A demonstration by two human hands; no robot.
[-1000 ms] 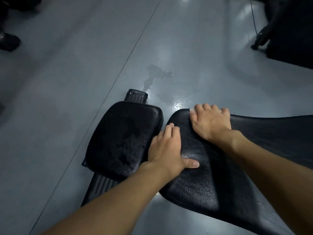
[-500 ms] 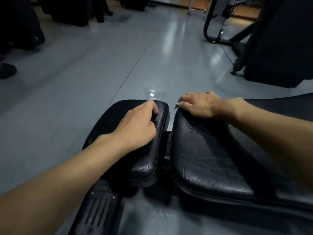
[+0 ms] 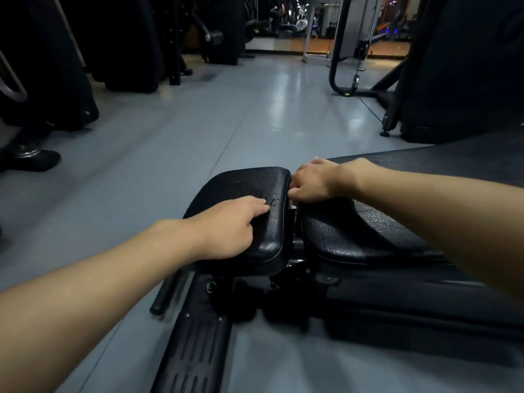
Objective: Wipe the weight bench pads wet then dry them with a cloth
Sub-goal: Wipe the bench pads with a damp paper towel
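A black weight bench stands low in front of me, with both pads glistening wet. My left hand (image 3: 226, 225) lies palm down on the small seat pad (image 3: 249, 185), fingers pointing toward its right edge. My right hand (image 3: 312, 180) rests on the near end of the long back pad (image 3: 354, 236), fingers curled over the end by the gap between the pads. No cloth shows clearly; a tiny pale speck sits behind my right knuckles.
The bench's ribbed black foot (image 3: 195, 350) runs toward me across the grey floor (image 3: 198, 123). A large dark machine (image 3: 453, 66) stands at the right. More black machines (image 3: 127, 38) line the left, with a person's dark shoe (image 3: 31, 158) there.
The view dropped low and level with the bench. My left hand moved from the back pad onto the seat pad. My right hand slid to the back pad's end.
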